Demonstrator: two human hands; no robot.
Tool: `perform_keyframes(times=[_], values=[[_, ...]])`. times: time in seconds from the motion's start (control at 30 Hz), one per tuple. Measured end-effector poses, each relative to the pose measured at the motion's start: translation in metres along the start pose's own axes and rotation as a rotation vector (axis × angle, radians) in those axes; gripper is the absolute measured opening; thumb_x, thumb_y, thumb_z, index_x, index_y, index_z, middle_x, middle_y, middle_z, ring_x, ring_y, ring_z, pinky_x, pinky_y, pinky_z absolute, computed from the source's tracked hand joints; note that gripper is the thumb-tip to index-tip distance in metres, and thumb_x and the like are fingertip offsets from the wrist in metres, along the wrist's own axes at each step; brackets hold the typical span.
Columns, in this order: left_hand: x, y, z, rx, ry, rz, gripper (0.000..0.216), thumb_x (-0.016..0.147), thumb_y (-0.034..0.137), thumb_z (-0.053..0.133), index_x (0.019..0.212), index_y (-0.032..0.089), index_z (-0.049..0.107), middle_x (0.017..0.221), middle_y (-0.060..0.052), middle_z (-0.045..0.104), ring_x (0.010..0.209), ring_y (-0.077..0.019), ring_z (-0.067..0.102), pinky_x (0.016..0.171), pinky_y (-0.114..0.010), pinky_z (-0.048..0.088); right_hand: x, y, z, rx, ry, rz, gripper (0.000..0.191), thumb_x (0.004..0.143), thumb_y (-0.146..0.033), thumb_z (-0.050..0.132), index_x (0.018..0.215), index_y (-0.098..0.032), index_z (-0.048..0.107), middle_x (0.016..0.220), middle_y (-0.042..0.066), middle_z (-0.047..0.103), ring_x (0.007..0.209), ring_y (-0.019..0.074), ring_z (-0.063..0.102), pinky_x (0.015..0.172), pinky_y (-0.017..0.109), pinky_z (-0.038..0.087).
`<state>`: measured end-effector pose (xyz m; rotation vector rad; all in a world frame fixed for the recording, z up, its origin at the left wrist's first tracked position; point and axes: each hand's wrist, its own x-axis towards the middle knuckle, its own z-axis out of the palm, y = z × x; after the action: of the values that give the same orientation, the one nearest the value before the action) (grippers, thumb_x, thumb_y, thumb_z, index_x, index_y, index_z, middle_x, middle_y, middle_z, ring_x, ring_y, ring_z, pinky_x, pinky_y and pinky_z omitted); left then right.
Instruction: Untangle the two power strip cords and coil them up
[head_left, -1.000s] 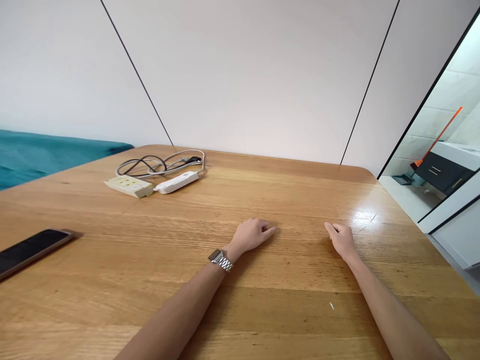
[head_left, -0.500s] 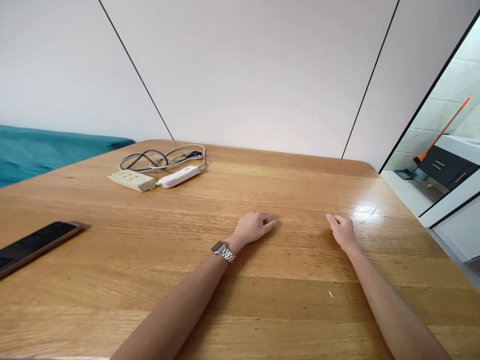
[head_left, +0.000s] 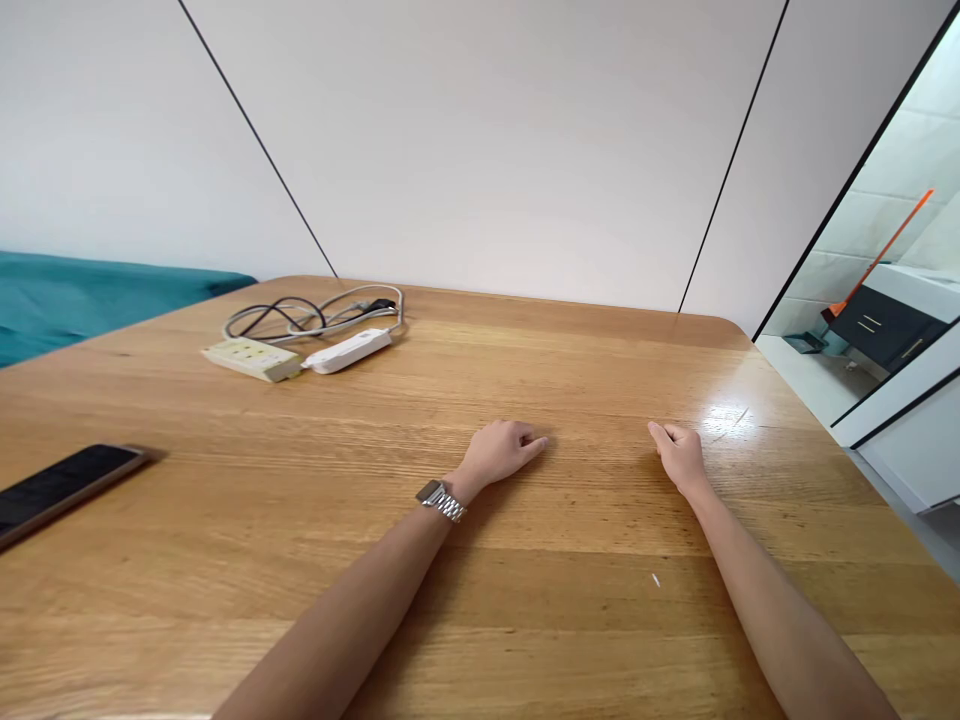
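My left hand rests on the wooden table, its fingers curled under and its thumb pointing right. A wristwatch with a metal band is on that wrist. To the right, my right hand also lies on the wood, closed into a loose fist with the thumb on its left side. The two hands are apart, and no object shows in either. A small white mark or scrap is on the tabletop between the forearms.
A cream power strip and a white power strip lie at the back left with coiled cords. A smartphone is at the left. A white panelled wall stands behind the table; a teal sofa is beside it.
The view has shifted slightly, so the table items appear a little further left. Both hands keep the same pose on the table.
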<state>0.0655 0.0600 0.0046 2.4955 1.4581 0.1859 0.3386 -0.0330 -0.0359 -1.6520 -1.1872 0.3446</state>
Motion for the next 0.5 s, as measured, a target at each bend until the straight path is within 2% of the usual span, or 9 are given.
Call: perform_keyframes(times=[0.5], values=[[0.0016,-0.0026,0.0036,-0.017,0.01,0.004,0.041,0.086,0.05,0.045,0.06,0.02,0.053,0.064,-0.003,0.06,0.062,-0.0167,0.054,0.055,-0.027,0.024,0.0001,0.0029,0.0004,0.006,-0.01,-0.005,0.046,0.078,-0.048,0.05,0.045,-0.022,0.031,0.044,-0.005,0.028,0.046,0.0091,0.028,0.047,0.025,0.022]])
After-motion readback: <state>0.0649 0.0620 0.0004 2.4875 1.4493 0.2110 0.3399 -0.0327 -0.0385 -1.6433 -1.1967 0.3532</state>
